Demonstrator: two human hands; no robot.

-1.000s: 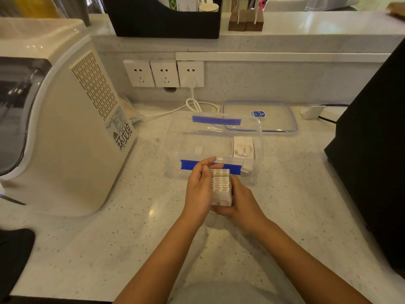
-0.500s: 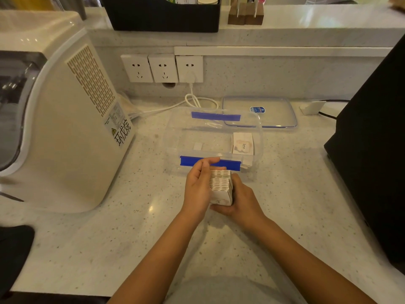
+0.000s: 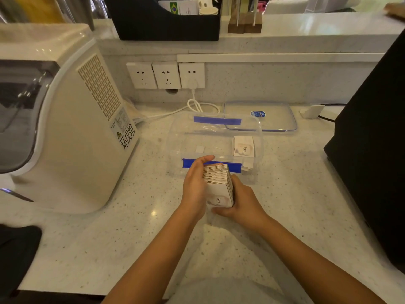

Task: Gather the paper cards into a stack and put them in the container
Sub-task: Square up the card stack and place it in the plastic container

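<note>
Both hands, left hand (image 3: 195,187) and right hand (image 3: 243,199), have their fingers clasped round the card stack (image 3: 219,186) printed "love", just before the clear container (image 3: 215,141); another "love" card (image 3: 244,146) lies inside, its smaller print unreadable.

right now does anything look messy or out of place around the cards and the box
Nothing is spilled or damaged. The stack of cards is held between the left hand and right hand, its edges slightly fanned. The clear container stands open, its lid lying behind it, with a few cards already inside.
</note>
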